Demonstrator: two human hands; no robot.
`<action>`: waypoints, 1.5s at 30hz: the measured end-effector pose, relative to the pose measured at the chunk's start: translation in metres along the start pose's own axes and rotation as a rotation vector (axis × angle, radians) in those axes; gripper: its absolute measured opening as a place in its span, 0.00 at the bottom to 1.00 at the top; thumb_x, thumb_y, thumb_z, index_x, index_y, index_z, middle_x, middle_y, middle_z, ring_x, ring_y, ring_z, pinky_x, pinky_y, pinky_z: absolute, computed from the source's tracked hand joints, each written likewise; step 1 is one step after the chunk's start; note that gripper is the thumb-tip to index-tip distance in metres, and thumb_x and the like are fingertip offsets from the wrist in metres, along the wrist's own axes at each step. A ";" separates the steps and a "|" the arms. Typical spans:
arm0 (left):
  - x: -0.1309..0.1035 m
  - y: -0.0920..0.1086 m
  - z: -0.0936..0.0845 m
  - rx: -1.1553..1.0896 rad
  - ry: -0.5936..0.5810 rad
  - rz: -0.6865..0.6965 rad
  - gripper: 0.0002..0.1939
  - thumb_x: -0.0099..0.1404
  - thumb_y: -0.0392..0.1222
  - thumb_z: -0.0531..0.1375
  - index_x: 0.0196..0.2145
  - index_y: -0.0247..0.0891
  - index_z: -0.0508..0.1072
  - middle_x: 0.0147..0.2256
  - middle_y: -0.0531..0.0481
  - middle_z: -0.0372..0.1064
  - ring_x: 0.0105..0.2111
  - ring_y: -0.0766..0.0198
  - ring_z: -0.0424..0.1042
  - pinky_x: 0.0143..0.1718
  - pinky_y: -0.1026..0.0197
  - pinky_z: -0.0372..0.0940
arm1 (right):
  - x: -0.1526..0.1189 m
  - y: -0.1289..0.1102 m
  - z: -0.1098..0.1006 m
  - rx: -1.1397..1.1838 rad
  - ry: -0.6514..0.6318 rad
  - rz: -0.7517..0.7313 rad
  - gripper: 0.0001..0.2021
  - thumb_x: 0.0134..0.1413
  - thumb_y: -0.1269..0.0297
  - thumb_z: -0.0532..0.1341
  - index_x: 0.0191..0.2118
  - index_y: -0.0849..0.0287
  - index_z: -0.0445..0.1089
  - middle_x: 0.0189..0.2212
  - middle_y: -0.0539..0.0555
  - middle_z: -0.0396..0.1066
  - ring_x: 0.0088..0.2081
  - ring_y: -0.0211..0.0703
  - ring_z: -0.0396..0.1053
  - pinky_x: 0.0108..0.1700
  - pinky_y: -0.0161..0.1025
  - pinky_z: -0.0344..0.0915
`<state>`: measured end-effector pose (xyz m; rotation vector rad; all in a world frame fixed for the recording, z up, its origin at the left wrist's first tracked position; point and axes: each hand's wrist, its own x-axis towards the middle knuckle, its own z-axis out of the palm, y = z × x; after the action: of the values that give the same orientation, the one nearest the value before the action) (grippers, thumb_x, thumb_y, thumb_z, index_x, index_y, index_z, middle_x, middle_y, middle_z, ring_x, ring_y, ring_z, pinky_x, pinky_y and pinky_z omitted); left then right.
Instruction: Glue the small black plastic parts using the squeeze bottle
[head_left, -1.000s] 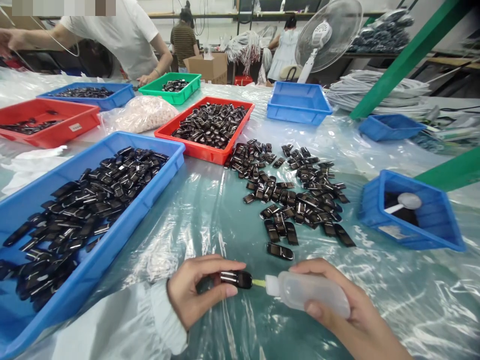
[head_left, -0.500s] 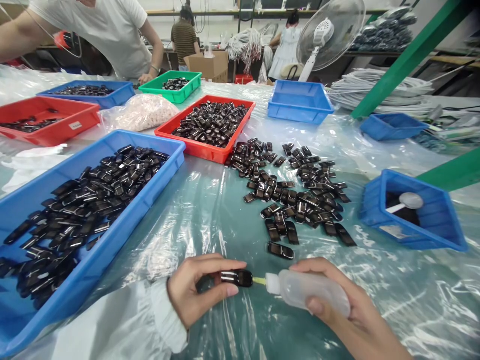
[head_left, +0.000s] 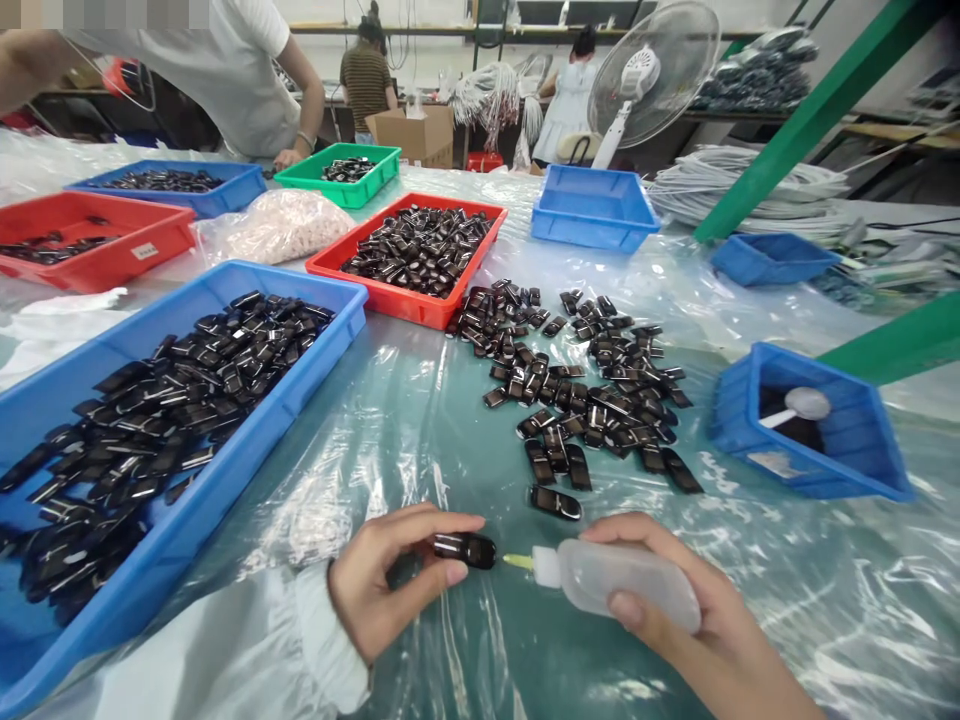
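Between the thumb and fingers of my left hand (head_left: pixel 394 580) is a glossy black oblong plastic piece (head_left: pixel 466 550), its rounded end pointing right. My right hand (head_left: pixel 675 590) grips a translucent squeeze bottle (head_left: pixel 626 580) with a white cap, tilted on its side. From the cap a thin yellow-green nozzle (head_left: pixel 518 562) points at the piece's right end, a small gap apart. A single similar black piece (head_left: pixel 556 502) lies just above the nozzle. Beyond it a loose pile of such pieces (head_left: pixel 600 400) spreads over the plastic-covered table.
To the left stands a long blue bin (head_left: pixel 330 345) of black pieces; a red tray (head_left: pixel 405 312) behind it holds more. A small blue bin (head_left: pixel 825 470) at right contains dark material and a white scoop (head_left: pixel 806 404). A green post (head_left: pixel 810 130) slants at right. A co-worker (head_left: pixel 240 80) stands across the table.
The nozzle tip, earlier touching or almost touching the black piece, now stands slightly apart from it. My left hand has shifted a little left with the piece. The view has moved slightly.
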<state>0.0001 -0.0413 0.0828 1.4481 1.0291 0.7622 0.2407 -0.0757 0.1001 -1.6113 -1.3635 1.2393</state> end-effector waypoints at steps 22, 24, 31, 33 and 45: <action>0.011 -0.004 0.000 -0.314 0.436 -0.014 0.25 0.62 0.59 0.55 0.44 0.33 0.66 0.27 0.52 0.66 0.21 0.69 0.64 0.22 0.66 0.59 | 0.021 0.018 -0.025 -0.186 0.541 -0.327 0.20 0.45 0.56 0.65 0.42 0.49 0.57 0.47 0.59 0.65 0.49 0.60 0.63 0.51 0.59 0.57; 0.010 -0.007 0.001 -0.302 0.423 -0.016 0.25 0.63 0.60 0.54 0.45 0.35 0.66 0.28 0.52 0.66 0.22 0.69 0.64 0.23 0.67 0.59 | 0.010 0.013 -0.022 -0.298 0.729 -0.539 0.14 0.47 0.62 0.64 0.39 0.47 0.61 0.36 0.55 0.64 0.43 0.58 0.64 0.47 0.57 0.58; 0.012 -0.022 0.000 -0.121 0.336 0.093 0.19 0.66 0.54 0.53 0.45 0.37 0.69 0.32 0.49 0.65 0.27 0.66 0.65 0.28 0.65 0.60 | 0.023 -0.009 0.051 -0.591 0.001 -0.681 0.14 0.57 0.72 0.56 0.48 0.53 0.66 0.38 0.59 0.71 0.40 0.56 0.68 0.37 0.49 0.65; 0.013 -0.024 -0.002 -0.080 0.295 0.134 0.18 0.65 0.52 0.55 0.44 0.36 0.71 0.34 0.48 0.66 0.29 0.64 0.65 0.30 0.64 0.61 | 0.041 -0.015 0.070 -0.582 -0.041 -0.652 0.12 0.59 0.70 0.54 0.48 0.56 0.68 0.38 0.61 0.71 0.38 0.55 0.68 0.37 0.50 0.65; 0.009 -0.024 -0.005 0.042 0.260 0.190 0.13 0.65 0.44 0.54 0.44 0.38 0.71 0.36 0.47 0.68 0.32 0.61 0.67 0.32 0.63 0.60 | 0.040 -0.030 0.059 -0.073 -0.054 -0.251 0.04 0.57 0.63 0.58 0.32 0.55 0.66 0.29 0.50 0.67 0.29 0.40 0.65 0.32 0.37 0.63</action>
<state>-0.0045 -0.0314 0.0588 1.5254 1.1179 1.0938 0.1748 -0.0351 0.0999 -1.4116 -1.6065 1.1003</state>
